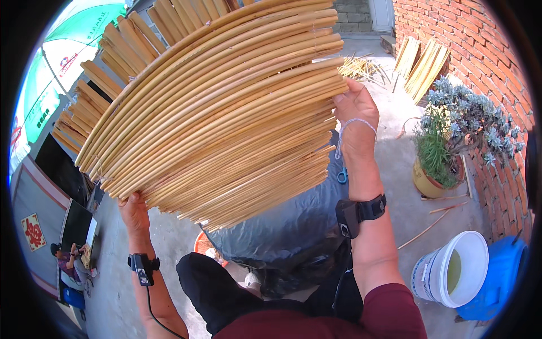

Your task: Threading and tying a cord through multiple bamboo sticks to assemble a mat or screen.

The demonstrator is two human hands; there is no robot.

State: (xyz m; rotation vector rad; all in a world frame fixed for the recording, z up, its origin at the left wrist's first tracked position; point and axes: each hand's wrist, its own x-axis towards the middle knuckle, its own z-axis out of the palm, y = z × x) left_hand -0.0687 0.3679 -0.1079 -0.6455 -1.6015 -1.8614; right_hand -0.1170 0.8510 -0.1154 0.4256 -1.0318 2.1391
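A wide mat of straw-coloured stalks (pixel 226 107), laid side by side and joined, is held up tilted in front of me. My left hand (pixel 135 212) is closed on its lower left edge, the fingertips partly hidden by the stalks. Higher up, my right hand (pixel 358 116) pinches the stalk ends at the right edge. A white cord (pixel 361 120) loops round that hand near the wrist. Below the mat lies a dark plastic-covered surface (pixel 271 240), partly hidden. Blue-handled scissors (pixel 342 175) show at its right side.
More stalk panels (pixel 121 48) stand beyond the mat, beside a green-and-white umbrella (pixel 62 62). To the right are a potted plant (pixel 432 178), a white bucket (pixel 432 277), a blue tub (pixel 497 282) and a brick wall (pixel 480 45). A person (pixel 73 260) sits far left.
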